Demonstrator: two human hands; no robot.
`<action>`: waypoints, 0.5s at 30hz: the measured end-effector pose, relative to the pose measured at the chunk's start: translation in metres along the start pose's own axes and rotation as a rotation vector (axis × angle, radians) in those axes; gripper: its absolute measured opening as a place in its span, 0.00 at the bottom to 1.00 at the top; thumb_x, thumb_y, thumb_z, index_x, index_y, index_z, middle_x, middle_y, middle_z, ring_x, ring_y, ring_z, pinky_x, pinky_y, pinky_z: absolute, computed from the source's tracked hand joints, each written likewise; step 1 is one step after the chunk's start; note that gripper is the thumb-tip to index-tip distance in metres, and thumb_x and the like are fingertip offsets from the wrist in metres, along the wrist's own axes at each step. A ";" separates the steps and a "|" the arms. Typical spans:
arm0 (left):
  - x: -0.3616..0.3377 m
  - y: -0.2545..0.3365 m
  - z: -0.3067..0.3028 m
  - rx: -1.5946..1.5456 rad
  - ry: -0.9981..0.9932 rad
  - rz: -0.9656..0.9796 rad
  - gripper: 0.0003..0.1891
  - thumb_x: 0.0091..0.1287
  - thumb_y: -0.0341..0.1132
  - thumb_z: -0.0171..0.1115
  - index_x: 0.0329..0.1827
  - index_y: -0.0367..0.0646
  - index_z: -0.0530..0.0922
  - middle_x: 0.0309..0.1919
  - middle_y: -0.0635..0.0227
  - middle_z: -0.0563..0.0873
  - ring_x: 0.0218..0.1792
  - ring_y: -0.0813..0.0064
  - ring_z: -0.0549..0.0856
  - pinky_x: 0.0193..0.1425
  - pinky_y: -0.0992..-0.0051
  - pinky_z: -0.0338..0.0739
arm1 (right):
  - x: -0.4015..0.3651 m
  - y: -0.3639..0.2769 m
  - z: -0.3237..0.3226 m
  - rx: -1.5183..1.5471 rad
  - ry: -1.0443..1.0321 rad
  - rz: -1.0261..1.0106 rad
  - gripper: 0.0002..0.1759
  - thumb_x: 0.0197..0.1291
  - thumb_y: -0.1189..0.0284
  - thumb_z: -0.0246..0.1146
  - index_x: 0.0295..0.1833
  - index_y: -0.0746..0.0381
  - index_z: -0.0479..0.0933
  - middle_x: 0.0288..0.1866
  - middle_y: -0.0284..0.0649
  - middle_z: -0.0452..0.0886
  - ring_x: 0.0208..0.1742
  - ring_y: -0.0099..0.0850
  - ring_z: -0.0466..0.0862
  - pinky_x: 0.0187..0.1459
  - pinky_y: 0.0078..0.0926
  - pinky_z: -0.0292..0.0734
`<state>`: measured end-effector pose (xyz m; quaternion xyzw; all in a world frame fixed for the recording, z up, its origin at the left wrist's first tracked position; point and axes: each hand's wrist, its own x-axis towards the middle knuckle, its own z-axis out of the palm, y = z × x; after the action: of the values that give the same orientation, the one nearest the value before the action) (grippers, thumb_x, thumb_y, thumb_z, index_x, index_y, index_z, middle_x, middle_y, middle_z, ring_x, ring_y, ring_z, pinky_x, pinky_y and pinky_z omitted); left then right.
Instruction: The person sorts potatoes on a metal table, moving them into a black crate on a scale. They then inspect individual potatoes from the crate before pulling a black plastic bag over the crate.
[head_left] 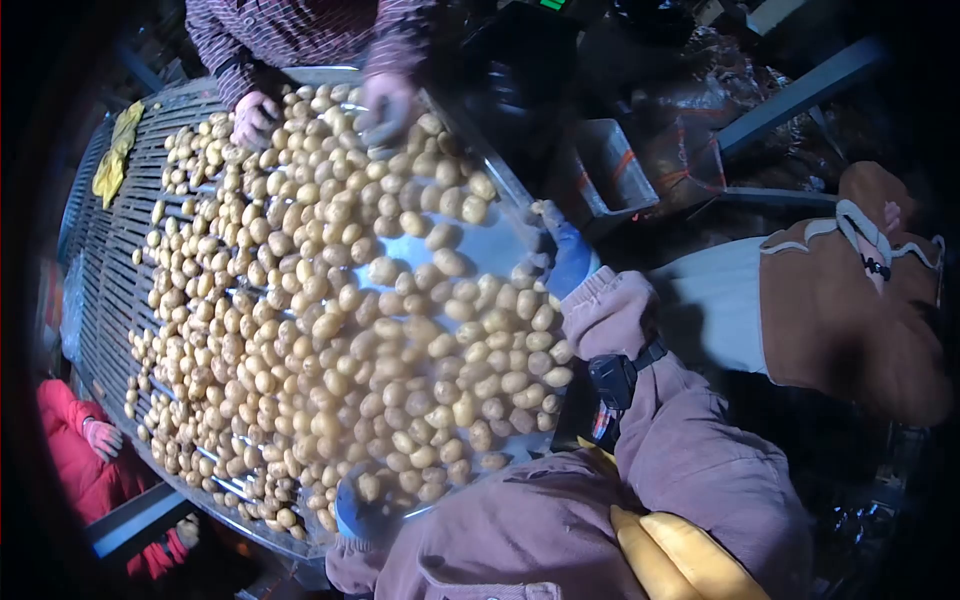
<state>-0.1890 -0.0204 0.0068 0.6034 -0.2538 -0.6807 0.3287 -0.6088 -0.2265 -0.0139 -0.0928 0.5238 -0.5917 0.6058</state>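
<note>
Many pale yellow potatoes (pixel 300 270) are spread over a metal sorting table (pixel 410 247), whose bare surface shows between them. My right hand (pixel 570 258), in a blue glove with dirty fingertips, is at the table's right rim beside the potatoes. Its thumb and fingers look apart, and I make out nothing between them. My left hand (pixel 348 510), also blue-gloved, is low at the near edge, next to several potatoes. My sleeve and the potatoes hide most of its fingers. A dark watch-like device (pixel 611 381) is strapped on my right wrist.
Across the table, a co-worker's gloved hands (pixel 257 120) are among the potatoes; one is blurred. A person in red (pixel 75 450) is at the left. Yellow cloth (pixel 118 155) lies on the slatted section (pixel 110 260). A grey bin (pixel 612 170) and a person in a brown garment (pixel 840 300) are right.
</note>
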 end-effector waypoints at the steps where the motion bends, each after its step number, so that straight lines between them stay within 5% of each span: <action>1: 0.003 -0.001 0.000 -0.078 0.003 -0.037 0.23 0.69 0.47 0.58 0.61 0.43 0.72 0.47 0.61 0.82 0.40 0.65 0.83 0.43 0.62 0.84 | 0.002 -0.013 -0.005 0.018 0.047 0.007 0.18 0.68 0.49 0.61 0.48 0.52 0.78 0.23 0.25 0.71 0.18 0.17 0.64 0.22 0.19 0.61; 3: 0.004 0.004 -0.001 -0.547 0.034 -0.266 0.23 0.69 0.46 0.59 0.62 0.43 0.70 0.47 0.61 0.82 0.41 0.65 0.83 0.42 0.63 0.84 | 0.029 -0.042 -0.026 0.235 0.118 -0.006 0.13 0.66 0.53 0.65 0.46 0.49 0.79 0.27 0.23 0.75 0.19 0.16 0.65 0.24 0.17 0.63; 4: 0.001 0.004 0.001 -0.511 0.030 -0.217 0.24 0.70 0.49 0.57 0.62 0.42 0.70 0.48 0.61 0.82 0.39 0.65 0.83 0.40 0.64 0.83 | 0.058 -0.056 -0.053 0.129 0.111 -0.039 0.13 0.65 0.53 0.66 0.46 0.49 0.79 0.30 0.26 0.79 0.21 0.16 0.70 0.24 0.16 0.65; 6: -0.007 0.023 0.016 0.273 -0.054 0.158 0.26 0.69 0.52 0.57 0.61 0.43 0.71 0.48 0.61 0.82 0.39 0.63 0.83 0.40 0.62 0.82 | 0.113 -0.077 -0.103 0.318 0.179 0.065 0.13 0.69 0.53 0.61 0.43 0.50 0.77 0.28 0.32 0.81 0.20 0.23 0.75 0.22 0.21 0.69; 8: -0.002 0.013 0.005 -0.503 0.060 -0.234 0.21 0.65 0.44 0.62 0.56 0.42 0.75 0.46 0.62 0.83 0.39 0.63 0.84 0.41 0.62 0.82 | 0.117 -0.081 -0.121 0.249 0.314 0.048 0.16 0.69 0.52 0.60 0.44 0.53 0.80 0.28 0.34 0.82 0.18 0.25 0.74 0.22 0.22 0.69; 10: 0.007 0.008 -0.002 0.216 -0.002 0.173 0.19 0.62 0.40 0.63 0.53 0.41 0.77 0.42 0.62 0.84 0.39 0.62 0.84 0.42 0.62 0.82 | 0.117 -0.075 -0.112 0.070 0.335 -0.012 0.19 0.69 0.51 0.60 0.45 0.56 0.81 0.29 0.36 0.83 0.18 0.26 0.75 0.23 0.24 0.70; 13: 0.016 0.015 -0.013 1.190 -0.084 0.872 0.20 0.59 0.40 0.65 0.52 0.41 0.80 0.37 0.60 0.85 0.40 0.58 0.85 0.43 0.64 0.80 | 0.063 -0.016 -0.051 -0.300 0.106 -0.192 0.20 0.70 0.54 0.60 0.52 0.59 0.81 0.36 0.37 0.85 0.27 0.25 0.79 0.28 0.23 0.75; 14: 0.006 0.005 -0.012 1.078 0.136 0.809 0.18 0.57 0.37 0.66 0.50 0.42 0.81 0.37 0.60 0.85 0.38 0.58 0.85 0.40 0.64 0.80 | 0.044 0.018 -0.019 -0.364 -0.012 -0.331 0.19 0.70 0.57 0.59 0.56 0.59 0.79 0.40 0.37 0.85 0.33 0.23 0.80 0.31 0.21 0.77; 15: 0.004 0.007 -0.015 1.046 0.083 0.793 0.19 0.56 0.35 0.67 0.52 0.41 0.80 0.39 0.61 0.84 0.40 0.60 0.85 0.41 0.64 0.80 | 0.024 0.046 0.011 -0.418 -0.123 -0.489 0.19 0.71 0.60 0.58 0.60 0.58 0.78 0.43 0.36 0.85 0.38 0.21 0.82 0.34 0.19 0.79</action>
<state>-0.1737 -0.0267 0.0074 0.5700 -0.7414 -0.2713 0.2276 -0.5777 -0.2385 -0.0554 -0.3738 0.5585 -0.5924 0.4443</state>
